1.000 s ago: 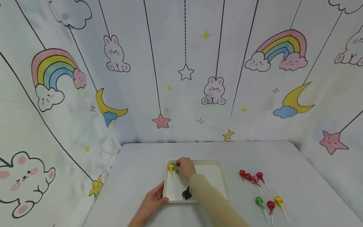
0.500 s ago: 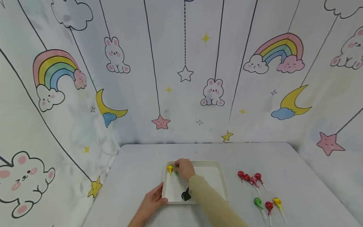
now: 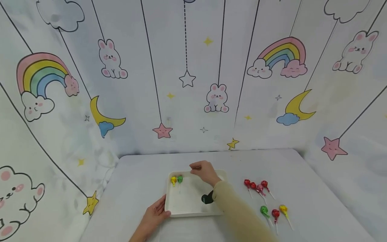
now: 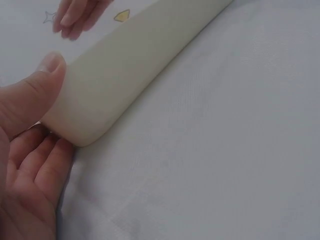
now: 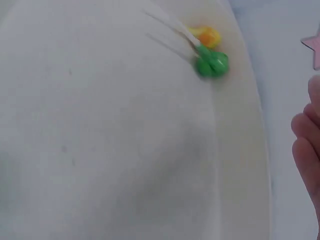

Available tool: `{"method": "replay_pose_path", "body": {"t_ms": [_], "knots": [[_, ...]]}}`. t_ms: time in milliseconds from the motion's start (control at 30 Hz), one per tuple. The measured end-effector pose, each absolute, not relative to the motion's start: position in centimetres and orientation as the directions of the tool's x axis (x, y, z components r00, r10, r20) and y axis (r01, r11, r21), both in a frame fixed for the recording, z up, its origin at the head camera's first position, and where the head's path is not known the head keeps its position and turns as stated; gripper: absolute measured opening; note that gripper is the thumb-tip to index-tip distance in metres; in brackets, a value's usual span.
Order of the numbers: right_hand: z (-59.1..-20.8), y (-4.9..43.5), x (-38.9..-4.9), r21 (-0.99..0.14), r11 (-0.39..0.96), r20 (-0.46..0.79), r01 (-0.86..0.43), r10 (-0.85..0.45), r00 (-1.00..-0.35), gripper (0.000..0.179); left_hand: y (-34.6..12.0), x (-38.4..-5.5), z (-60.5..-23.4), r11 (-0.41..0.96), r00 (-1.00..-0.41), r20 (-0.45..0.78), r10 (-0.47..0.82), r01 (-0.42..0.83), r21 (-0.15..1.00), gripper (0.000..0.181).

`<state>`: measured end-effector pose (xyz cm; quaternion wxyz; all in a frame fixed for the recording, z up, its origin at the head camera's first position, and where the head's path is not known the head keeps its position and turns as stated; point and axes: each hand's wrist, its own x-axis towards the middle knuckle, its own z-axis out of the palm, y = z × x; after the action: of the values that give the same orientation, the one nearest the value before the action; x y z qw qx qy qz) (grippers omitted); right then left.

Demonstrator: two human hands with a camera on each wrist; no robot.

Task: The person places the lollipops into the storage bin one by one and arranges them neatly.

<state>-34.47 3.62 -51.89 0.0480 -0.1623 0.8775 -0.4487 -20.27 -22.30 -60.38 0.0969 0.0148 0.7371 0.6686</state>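
Observation:
A white rectangular tray (image 3: 187, 203) stands on the table. My left hand (image 3: 153, 214) grips its near left corner, with the thumb (image 4: 50, 65) at the rim and the fingers low against the outer wall. Inside the tray's far left corner lie a yellow lollipop (image 3: 173, 179) and a green lollipop (image 3: 180, 178), side by side with sticks toward me. My right hand (image 3: 205, 171) hovers over the far rim, right of both lollipops. It holds nothing; in the right wrist view its fingers (image 5: 306, 145) look loosely extended, apart from the green lollipop (image 5: 214, 64).
On the table right of the tray lie several red and pink lollipops (image 3: 247, 182) in a cluster. Nearer to me are a green one (image 3: 264, 210), a red one (image 3: 275, 213) and a yellow one (image 3: 283, 209). A patterned cloth wall (image 3: 193, 111) rises behind the table.
My right hand has let go of the green lollipop and moved up and to the right. The green lollipop now lies beside the yellow one. My left hand stays on the tray corner.

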Motion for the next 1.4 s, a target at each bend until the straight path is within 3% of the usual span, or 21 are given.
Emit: {"method": "replay_pose_path", "body": {"t_ms": [200,400,567,900,1233,1400], "knots": [[-50.4,13.9,-35.0,-0.811,0.551,0.070,-0.196,-0.243,-0.968,0.028,-22.1,-20.1,-60.1,0.133,-0.983,-0.120,0.136,-0.102,0.986,0.084],[-51.0,25.5,-34.7,-0.723,0.678,0.070,-0.135,-0.122,-0.990,0.032,-22.1,-20.3,-60.1,0.123,-0.986,-0.118,0.114,-0.104,0.987,0.080],[-52.7,31.3,-33.3,-0.638,0.761,0.043,-0.117,-0.116,-0.992,0.029,-22.0,-20.3,-59.8,0.109,-0.984,-0.141,0.111,-0.129,0.986,0.080],[-54.9,33.8,-31.6,-0.568,0.819,-0.114,-0.082,-0.177,-0.978,0.035,-21.8,-20.3,-59.4,0.105,-0.978,-0.177,0.111,-0.165,0.981,0.082],[-55.3,32.7,-32.1,-0.538,0.840,-0.105,-0.064,-0.142,-0.984,0.032,-22.0,-20.0,-58.8,0.130,-0.980,-0.166,0.113,-0.151,0.980,0.082],[-53.9,32.9,-32.0,-0.543,0.835,-0.025,-0.082,-0.114,-0.993,0.031,-22.1,-20.1,-59.1,0.106,-0.976,-0.166,0.142,-0.152,0.983,0.084]]}}
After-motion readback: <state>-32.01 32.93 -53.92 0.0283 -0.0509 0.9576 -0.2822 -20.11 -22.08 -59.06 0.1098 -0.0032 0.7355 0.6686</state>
